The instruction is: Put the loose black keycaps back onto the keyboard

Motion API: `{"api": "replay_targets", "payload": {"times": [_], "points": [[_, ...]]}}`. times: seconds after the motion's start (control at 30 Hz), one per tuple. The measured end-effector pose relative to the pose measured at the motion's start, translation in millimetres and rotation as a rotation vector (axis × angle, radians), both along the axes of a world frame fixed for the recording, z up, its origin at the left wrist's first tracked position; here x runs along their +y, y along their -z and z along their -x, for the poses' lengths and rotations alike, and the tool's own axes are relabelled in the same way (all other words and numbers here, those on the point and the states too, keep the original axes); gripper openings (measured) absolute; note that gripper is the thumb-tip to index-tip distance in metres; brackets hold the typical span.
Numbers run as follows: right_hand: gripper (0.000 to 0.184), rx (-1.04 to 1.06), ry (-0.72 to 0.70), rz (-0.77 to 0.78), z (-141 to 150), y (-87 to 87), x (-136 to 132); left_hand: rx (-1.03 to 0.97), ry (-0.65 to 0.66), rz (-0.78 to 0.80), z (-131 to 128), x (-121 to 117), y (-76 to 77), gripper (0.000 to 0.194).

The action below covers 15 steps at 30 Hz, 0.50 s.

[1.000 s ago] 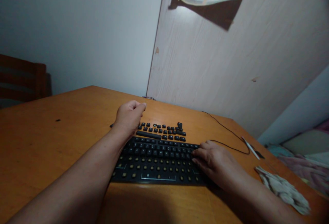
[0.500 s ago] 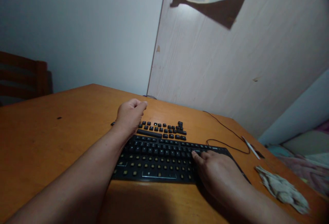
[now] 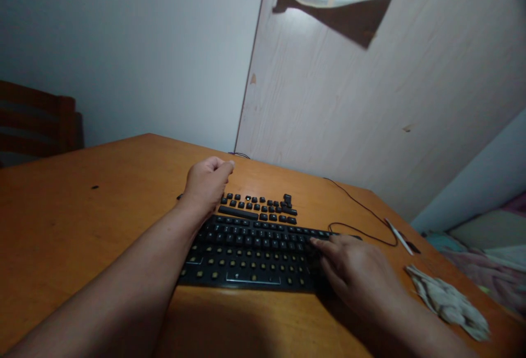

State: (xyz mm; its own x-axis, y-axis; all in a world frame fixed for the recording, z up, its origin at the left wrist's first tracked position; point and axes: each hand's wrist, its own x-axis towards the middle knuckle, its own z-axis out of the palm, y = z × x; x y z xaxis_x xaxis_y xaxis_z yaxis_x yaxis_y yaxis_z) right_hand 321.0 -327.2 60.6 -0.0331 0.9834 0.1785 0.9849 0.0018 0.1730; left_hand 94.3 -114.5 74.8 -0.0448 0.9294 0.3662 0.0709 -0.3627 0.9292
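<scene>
A black keyboard (image 3: 258, 288) lies on the wooden table. Its rear rows carry keycaps, while its front rows show bare yellowish key stems. Loose black keycaps (image 3: 263, 217) are laid out in rows behind it, with a long bar-shaped keycap (image 3: 238, 213) among them. My left hand (image 3: 206, 183) is closed, thumb against curled fingers, over the left end of these rows; whatever it may hold is hidden. Over the keyboard's right part, my right hand (image 3: 356, 266) has its index finger stretched to the keys near the upper right. Its other fingers are partly hidden and appear to hold nothing.
A thin black cable (image 3: 370, 240) loops behind the keyboard to the right. A white stick-like object (image 3: 399, 236) and a crumpled cloth (image 3: 450, 300) lie at the table's right. One small dark piece (image 3: 95, 187) is at left. Walls stand behind the table (image 3: 102, 232).
My right hand has shifted slightly right and back, its index finger lifting a little and its lower fingers straightening somewhat. My left hand has hardly moved.
</scene>
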Motion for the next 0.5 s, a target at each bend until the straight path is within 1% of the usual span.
{"api": "replay_targets", "payload": {"times": [0.07, 0.17, 0.3, 0.5], "points": [[0.034, 0.032, -0.015, -0.002, -1.0, -1.1, -1.4, -0.002, 0.001, 0.0, 0.0, -0.4, 0.1, 0.028], [0.032, 0.043, -0.041, 0.056, 0.3, -0.2, -0.7, -0.002, 0.004, 0.007, 0.1, 0.2, 0.9, 0.028], [0.03, 0.062, -0.035, 0.03, 0.0, 0.2, 1.5, -0.001, 0.0, 0.005, 0.1, 2.8, 2.3, 0.027], [0.031, 0.065, -0.031, 0.03, -1.9, 0.9, 2.2, 0.005, 0.005, 0.008, 0.3, 5.1, 3.9, 0.027]]}}
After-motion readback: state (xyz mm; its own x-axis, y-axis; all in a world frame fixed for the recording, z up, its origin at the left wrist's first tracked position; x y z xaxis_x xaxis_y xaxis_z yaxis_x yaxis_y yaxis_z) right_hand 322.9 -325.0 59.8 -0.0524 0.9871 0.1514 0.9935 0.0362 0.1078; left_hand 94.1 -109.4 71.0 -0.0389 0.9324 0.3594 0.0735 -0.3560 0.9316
